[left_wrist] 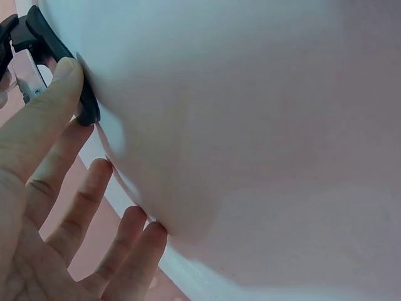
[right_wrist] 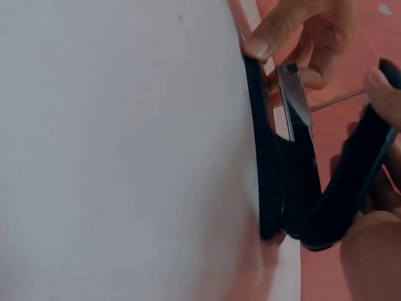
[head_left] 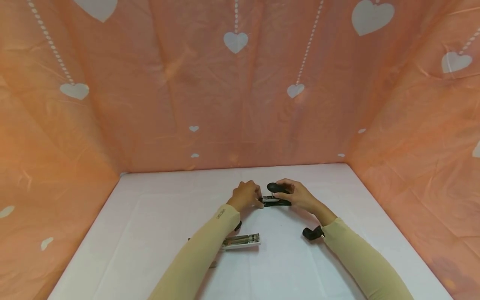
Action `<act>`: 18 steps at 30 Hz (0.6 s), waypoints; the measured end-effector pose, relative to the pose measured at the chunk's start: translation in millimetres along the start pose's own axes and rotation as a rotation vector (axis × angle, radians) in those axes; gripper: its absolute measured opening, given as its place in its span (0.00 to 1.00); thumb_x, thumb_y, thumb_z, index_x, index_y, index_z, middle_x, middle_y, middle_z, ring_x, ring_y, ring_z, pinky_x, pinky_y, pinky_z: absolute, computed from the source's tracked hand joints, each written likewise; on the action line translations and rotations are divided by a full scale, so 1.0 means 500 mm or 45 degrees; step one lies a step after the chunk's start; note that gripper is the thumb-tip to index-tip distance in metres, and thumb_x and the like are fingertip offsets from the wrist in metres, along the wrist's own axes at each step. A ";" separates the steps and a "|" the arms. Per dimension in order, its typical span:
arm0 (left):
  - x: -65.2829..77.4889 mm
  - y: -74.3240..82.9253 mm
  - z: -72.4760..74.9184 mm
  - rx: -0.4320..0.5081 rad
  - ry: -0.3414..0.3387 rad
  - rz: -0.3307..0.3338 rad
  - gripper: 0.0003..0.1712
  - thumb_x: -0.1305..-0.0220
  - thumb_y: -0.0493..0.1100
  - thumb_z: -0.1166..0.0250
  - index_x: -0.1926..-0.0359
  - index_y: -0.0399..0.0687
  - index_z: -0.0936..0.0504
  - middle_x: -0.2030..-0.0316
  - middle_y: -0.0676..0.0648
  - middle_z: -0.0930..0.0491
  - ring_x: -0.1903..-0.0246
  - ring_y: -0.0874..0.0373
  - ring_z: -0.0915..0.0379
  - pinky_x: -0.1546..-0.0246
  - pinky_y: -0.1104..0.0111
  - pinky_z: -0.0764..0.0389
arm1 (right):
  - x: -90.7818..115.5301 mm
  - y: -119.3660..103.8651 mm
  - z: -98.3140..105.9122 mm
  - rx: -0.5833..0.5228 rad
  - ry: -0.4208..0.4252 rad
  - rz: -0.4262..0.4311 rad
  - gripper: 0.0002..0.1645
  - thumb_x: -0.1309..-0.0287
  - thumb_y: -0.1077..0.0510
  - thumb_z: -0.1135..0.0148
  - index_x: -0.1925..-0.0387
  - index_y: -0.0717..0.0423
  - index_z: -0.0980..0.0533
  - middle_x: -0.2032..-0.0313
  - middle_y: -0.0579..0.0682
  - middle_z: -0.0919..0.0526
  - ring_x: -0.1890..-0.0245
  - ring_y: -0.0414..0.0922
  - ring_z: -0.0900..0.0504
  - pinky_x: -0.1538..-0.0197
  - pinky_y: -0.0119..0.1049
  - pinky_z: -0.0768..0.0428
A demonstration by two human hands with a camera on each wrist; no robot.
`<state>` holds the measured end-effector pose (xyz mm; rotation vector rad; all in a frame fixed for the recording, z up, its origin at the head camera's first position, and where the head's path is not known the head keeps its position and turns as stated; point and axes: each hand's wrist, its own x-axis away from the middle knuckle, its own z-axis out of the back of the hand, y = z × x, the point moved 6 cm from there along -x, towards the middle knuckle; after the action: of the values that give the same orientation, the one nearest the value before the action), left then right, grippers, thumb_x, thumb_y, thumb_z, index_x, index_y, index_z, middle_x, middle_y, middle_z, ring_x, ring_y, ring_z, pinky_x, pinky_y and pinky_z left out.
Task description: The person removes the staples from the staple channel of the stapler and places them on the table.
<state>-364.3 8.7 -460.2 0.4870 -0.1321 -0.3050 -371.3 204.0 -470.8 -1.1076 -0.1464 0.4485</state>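
Note:
A black stapler [head_left: 276, 203] stands on the white table with its top raised at an angle. In the right wrist view, its black base [right_wrist: 268, 169], metal staple channel [right_wrist: 293, 94] and lifted handle [right_wrist: 351, 182] spread apart, with a thin rod reaching toward the handle. My left hand [head_left: 245, 196] pinches the front end of the base between thumb and index finger; its other fingers [left_wrist: 84, 207] spread toward the tabletop. My right hand [head_left: 300, 196] grips the raised handle, its thumb on the handle's end. The palm side of the right hand is partly hidden.
Nearer the body, a white open case [head_left: 241, 241] with metallic-looking contents lies partly behind the left sleeve [head_left: 202, 250]. A small black object [head_left: 312, 233] sits by the right cuff. Orange curtains [head_left: 240, 104] with white hearts surround the table [head_left: 157, 216].

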 end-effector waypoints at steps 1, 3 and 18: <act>0.000 0.001 0.001 -0.002 -0.002 0.003 0.14 0.46 0.48 0.13 0.63 0.52 0.10 0.58 0.52 0.19 0.50 0.47 0.27 0.44 0.46 0.22 | 0.000 -0.001 0.002 0.010 0.005 0.012 0.26 0.33 0.58 0.25 0.38 0.62 0.21 0.46 0.59 0.14 0.49 0.47 0.16 0.49 0.29 0.21; 0.001 0.003 0.004 -0.004 -0.003 0.009 0.14 0.46 0.48 0.13 0.62 0.52 0.09 0.59 0.52 0.18 0.50 0.47 0.26 0.44 0.46 0.22 | 0.000 -0.003 0.008 0.023 0.025 0.038 0.26 0.34 0.59 0.24 0.39 0.62 0.20 0.47 0.59 0.13 0.49 0.48 0.15 0.48 0.29 0.20; 0.000 0.001 0.001 -0.001 0.003 0.011 0.14 0.45 0.48 0.14 0.63 0.51 0.10 0.56 0.52 0.18 0.50 0.49 0.27 0.43 0.48 0.23 | 0.017 -0.023 0.064 0.063 0.084 0.212 0.22 0.37 0.67 0.25 0.43 0.68 0.20 0.51 0.56 0.12 0.49 0.40 0.15 0.37 0.50 0.19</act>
<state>-364.5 9.0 -459.6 0.4862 -0.1316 -0.2960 -371.3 229.7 -447.4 -1.0887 0.0150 0.5603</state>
